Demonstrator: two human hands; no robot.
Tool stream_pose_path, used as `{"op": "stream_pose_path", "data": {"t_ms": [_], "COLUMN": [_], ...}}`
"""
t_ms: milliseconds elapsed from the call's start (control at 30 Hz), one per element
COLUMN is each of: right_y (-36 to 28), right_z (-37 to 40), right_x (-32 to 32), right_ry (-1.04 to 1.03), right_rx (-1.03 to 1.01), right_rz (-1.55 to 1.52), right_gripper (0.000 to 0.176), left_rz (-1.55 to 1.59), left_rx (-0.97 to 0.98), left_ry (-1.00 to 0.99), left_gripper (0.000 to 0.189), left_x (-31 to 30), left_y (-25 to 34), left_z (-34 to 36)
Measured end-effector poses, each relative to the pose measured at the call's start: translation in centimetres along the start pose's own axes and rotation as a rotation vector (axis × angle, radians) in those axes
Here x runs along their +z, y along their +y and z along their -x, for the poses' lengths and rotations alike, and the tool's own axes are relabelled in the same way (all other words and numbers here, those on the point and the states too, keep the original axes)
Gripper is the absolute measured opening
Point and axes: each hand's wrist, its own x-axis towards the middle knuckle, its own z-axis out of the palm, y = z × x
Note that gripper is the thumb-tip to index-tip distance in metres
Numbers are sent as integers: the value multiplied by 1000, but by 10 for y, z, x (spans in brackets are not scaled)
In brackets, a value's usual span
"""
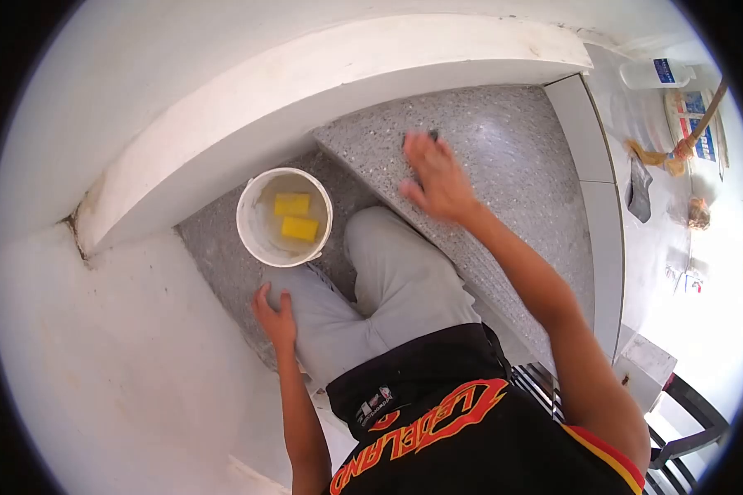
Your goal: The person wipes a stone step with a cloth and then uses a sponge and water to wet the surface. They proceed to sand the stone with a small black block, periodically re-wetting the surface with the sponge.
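My right hand (439, 177) is over the speckled grey stone step (504, 148), slightly smeared by motion. Its fingers stretch forward over a small dark piece (433, 134), with the thumb out to the side. Only dark edges show past the fingertips, so its kind is hidden. My left hand (276, 317) rests against my grey-trousered leg (314, 297), fingers apart and holding nothing. Just beyond it stands a white bucket (244, 216) with cloudy water. Two yellow sponges (292, 205) lie in that bucket, one nearer me than the other.
A white curved wall ledge (347, 62) borders the step at the back. Light tiles (598, 214) edge its right side. Farther right on the lower floor are a plastic jug (656, 74), a labelled tub (698, 124), a grey cloth (639, 190) and a dark chair (689, 421).
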Motion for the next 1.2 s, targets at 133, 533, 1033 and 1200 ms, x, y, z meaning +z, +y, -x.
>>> {"op": "stream_pose_path", "data": {"t_ms": [133, 533, 1033, 1200], "right_y": [-39, -6, 77, 124], "right_z": [16, 76, 132, 239], "right_x": [-6, -7, -24, -7], "right_ry": [-52, 59, 215, 572], "right_rx": [-190, 197, 952, 1520], "right_rz": [-102, -190, 76, 73], "right_gripper": [75, 78, 82, 77], "left_rz": [13, 104, 78, 2], "left_rx": [14, -68, -88, -43], "left_ry": [-9, -61, -96, -103], "left_gripper": [40, 43, 46, 47], "left_x": [-5, 0, 1, 5], "left_y": [3, -11, -7, -18], "left_z": [-2, -1, -4, -11]}}
